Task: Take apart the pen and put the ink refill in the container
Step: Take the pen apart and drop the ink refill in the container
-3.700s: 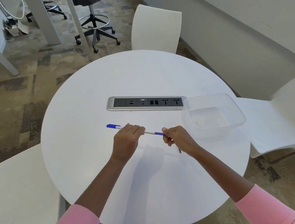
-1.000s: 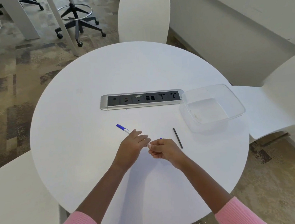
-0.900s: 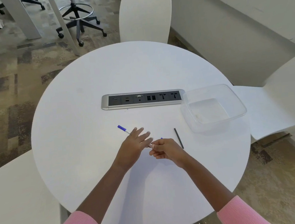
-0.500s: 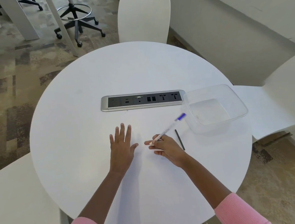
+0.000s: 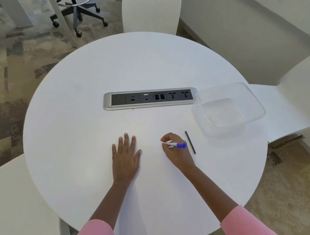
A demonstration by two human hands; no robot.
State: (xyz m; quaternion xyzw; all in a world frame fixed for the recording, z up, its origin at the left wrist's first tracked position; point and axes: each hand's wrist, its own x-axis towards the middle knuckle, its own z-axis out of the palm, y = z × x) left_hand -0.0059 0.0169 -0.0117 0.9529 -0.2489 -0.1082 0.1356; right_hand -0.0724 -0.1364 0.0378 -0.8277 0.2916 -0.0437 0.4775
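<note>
the thin black ink refill (image 5: 190,142) looks light and may roll, so pinch its middle. your right hand (image 5: 179,155) pinches the pen (image 5: 177,145); your left hand (image 5: 125,157) lies flat, holding nothing

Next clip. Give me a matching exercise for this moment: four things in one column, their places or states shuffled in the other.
1 left hand
2 pen
3 thin black rod
4 clear container

A lying on the table beside the right hand
B empty, near the table's right edge
C flat on the table, fingers straight
D gripped by the right hand

Pairs: 1-C, 2-D, 3-A, 4-B
</note>
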